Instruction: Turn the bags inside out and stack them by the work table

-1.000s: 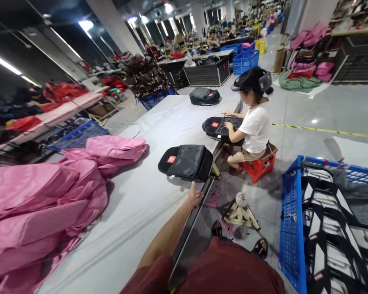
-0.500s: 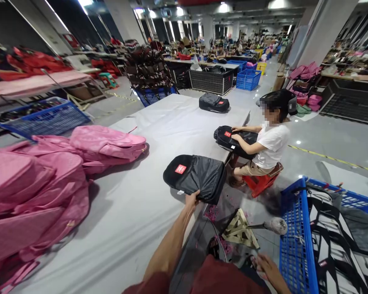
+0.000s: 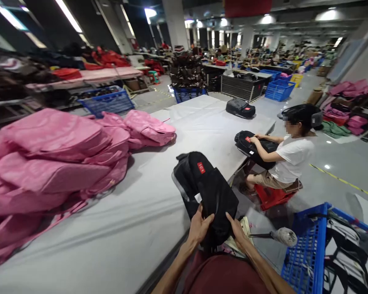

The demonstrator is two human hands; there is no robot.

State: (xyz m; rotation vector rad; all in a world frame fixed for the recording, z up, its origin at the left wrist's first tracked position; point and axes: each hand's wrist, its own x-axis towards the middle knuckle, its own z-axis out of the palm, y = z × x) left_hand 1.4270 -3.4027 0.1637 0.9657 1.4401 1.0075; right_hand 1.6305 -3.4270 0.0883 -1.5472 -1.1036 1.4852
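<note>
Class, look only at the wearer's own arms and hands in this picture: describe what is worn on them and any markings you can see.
Both forearms are bare, with no sleeves reaching them. The left hand and right hand wear no gloves, and no rings, watch or markings show. A dark red garment shows at the bottom edge between the arms.

black backpack (image 3: pixel 207 192) gripped by both hands, grey table (image 3: pixel 135 228)

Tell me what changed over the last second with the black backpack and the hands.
The black backpack came off the table edge toward the wearer, lifted and tilted. The left hand reached it first; the right hand then joined. The pink bags and the seated person stayed put.
</note>
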